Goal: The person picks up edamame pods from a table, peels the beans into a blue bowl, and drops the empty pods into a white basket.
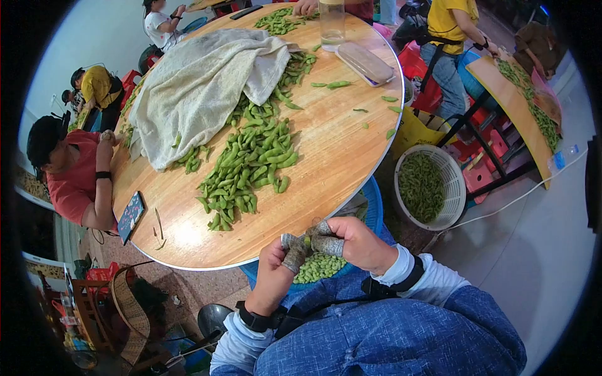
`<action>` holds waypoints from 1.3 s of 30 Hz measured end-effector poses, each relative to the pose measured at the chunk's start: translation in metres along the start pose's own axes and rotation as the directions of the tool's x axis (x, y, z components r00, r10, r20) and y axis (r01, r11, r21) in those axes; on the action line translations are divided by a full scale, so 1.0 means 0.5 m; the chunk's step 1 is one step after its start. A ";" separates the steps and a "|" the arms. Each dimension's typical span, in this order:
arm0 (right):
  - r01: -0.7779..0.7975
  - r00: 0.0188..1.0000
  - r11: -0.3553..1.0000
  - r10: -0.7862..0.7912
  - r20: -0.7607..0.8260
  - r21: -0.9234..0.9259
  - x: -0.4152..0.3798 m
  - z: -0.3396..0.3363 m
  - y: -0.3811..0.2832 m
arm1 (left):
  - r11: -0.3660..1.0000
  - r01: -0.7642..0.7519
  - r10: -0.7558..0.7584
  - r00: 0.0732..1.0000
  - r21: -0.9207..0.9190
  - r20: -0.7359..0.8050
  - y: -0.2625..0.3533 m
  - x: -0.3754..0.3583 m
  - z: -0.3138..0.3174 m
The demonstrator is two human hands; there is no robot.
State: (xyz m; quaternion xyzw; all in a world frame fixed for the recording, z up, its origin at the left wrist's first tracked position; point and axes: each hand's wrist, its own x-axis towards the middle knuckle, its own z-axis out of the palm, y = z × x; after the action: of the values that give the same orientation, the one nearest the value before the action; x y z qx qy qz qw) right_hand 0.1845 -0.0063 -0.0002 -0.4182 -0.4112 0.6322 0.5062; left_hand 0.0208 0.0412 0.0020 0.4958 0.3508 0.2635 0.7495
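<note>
Both of my hands meet over a blue basin (374,203) at the table's near edge, with grey wraps on several fingertips. My left hand (281,263) and my right hand (351,241) are closed together on a small green pod (307,240), mostly hidden by the fingers. Beneath them, shelled green beans (320,268) lie in the basin. On the round wooden table (326,182) just beyond is a heap of green pods (251,160), partly under a pale cloth (200,88).
A clear jar (332,25) and an oblong case (365,62) stand at the table's far right. A phone (130,217) lies near the left edge, beside a person in red (75,175). At right, a white basket (451,188) holds pods. Other people work farther back.
</note>
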 end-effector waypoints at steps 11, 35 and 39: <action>-0.035 0.999 0.996 0.034 0.006 0.083 -0.003 -0.003 0.009 | 0.998 -0.050 0.051 0.998 0.043 -0.033 -0.001 0.000 0.008; -0.026 0.998 0.997 0.031 -0.058 0.077 0.010 -0.008 0.053 | 0.143 -0.248 0.253 0.945 0.958 0.207 0.014 0.000 0.011; 0.078 0.995 0.994 -0.072 -0.075 0.072 0.005 0.000 0.043 | 0.244 -0.387 0.463 0.852 0.889 0.244 -0.018 0.010 -0.001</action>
State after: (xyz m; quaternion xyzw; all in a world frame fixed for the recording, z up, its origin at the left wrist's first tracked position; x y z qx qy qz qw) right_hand 0.1779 -0.0069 -0.0206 -0.4060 -0.3841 0.6120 0.5596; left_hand 0.0237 0.0419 -0.0079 0.8902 0.3140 0.2331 0.2337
